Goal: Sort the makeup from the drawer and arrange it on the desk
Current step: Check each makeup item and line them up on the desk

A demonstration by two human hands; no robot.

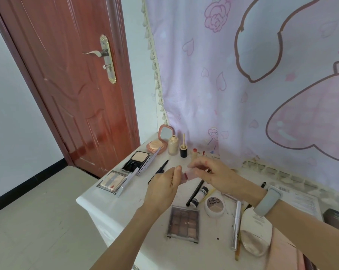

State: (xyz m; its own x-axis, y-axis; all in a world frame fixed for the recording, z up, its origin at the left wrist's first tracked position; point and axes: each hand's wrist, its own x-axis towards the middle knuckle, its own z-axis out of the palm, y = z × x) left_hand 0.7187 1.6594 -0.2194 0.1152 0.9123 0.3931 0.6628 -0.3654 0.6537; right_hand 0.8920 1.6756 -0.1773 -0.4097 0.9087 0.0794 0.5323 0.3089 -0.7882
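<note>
Both hands' grip, left hand (162, 184) and right hand (209, 172), pinched tight on small pink item (189, 175)

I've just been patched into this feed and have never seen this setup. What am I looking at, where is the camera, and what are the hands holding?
There is no robot: one wide-angle camera on a person's head looks down at their bare hands over a white desk. The left hand and right hand together hold a small pinkish item, too blurred to name. On the desk lie open powder compacts, a pink mirror compact, a foundation bottle, an eyeshadow palette, a round pot and a silver tube.
</note>
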